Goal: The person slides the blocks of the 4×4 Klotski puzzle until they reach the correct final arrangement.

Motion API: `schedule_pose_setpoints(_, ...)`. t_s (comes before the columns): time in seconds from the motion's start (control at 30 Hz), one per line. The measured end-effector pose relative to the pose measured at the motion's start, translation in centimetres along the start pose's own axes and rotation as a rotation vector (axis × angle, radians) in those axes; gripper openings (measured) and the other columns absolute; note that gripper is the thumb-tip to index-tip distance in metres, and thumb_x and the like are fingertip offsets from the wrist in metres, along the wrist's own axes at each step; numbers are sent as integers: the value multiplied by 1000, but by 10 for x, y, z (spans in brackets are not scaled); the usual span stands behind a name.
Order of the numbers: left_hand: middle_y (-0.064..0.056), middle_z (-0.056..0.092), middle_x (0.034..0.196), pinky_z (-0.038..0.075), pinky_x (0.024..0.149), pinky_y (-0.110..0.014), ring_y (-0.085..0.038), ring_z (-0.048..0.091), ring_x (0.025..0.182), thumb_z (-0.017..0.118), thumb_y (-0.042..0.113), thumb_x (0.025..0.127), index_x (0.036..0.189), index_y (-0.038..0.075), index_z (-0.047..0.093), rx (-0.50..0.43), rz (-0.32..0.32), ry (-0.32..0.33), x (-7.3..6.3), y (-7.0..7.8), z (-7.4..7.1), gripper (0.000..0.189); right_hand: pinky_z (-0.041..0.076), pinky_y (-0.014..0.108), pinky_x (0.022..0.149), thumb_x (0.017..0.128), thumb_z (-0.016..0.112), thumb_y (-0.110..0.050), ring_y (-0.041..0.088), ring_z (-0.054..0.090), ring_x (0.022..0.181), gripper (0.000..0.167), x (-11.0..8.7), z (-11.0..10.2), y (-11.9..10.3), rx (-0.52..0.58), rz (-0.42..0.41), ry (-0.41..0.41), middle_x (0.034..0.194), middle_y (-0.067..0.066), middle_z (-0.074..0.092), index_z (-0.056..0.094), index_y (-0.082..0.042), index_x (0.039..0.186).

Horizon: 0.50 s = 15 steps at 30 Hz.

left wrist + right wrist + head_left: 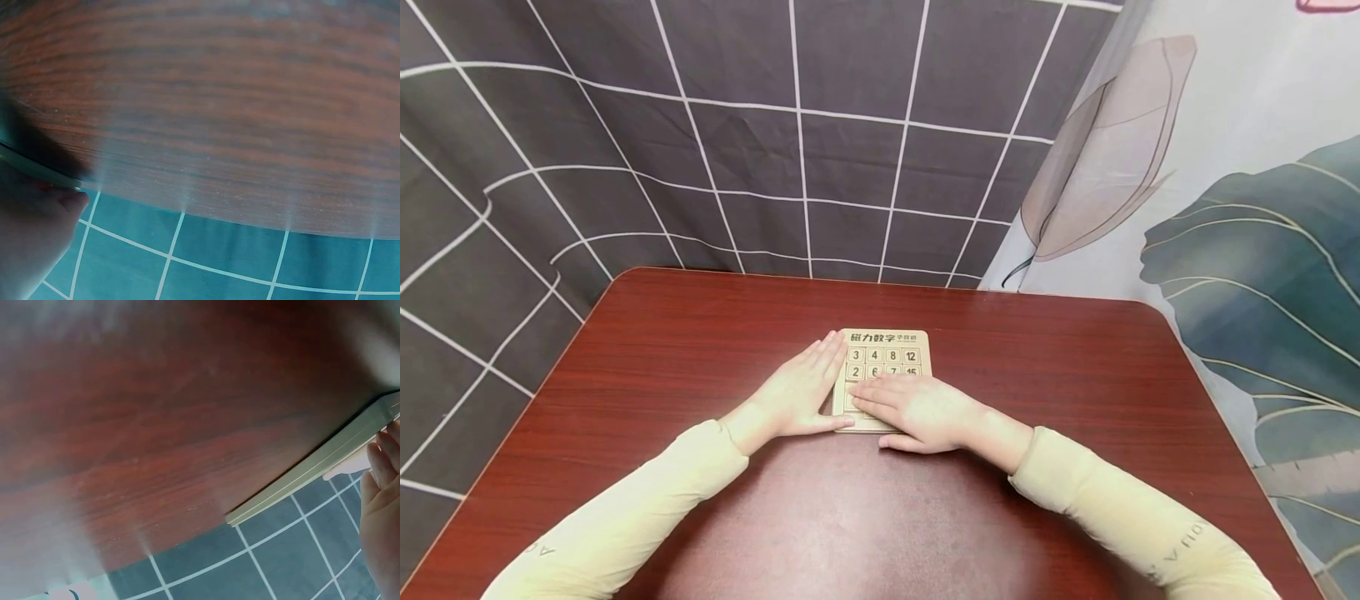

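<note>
A pale wooden number-slide puzzle lies flat on the table, dark Chinese characters along its far edge. Its upper number tiles read 3, 4, 8, 12, with another row just below. My left hand rests along the puzzle's left side, fingers straight and thumb at the near left corner. Over the lower tiles, my right hand lays straight fingers, hiding most of them. The right wrist view shows the puzzle's side edge and part of the right hand. Only part of the left hand appears in the left wrist view.
The reddish-brown wood-grain table has rounded far corners. Behind it hangs a dark grey curtain with a white grid. A white curtain with large leaf prints hangs at the right.
</note>
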State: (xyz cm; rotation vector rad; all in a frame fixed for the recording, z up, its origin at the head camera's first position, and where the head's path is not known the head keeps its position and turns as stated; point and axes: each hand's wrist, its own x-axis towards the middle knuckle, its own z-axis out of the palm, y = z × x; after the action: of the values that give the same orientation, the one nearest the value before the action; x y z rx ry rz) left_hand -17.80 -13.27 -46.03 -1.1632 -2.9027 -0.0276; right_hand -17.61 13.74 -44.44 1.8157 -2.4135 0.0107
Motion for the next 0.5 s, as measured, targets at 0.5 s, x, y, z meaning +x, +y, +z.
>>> schedule_pose_setpoints(0.5, -32, 25, 171, 30, 134, -48, -42, 27, 162, 60, 69, 95, 160, -15, 30, 7, 5, 11, -1, 1, -1, 111, 42, 41, 127, 106, 60, -43, 25, 53, 150, 62, 4, -1, 10, -7, 42, -8, 160, 9, 56, 54, -6, 155)
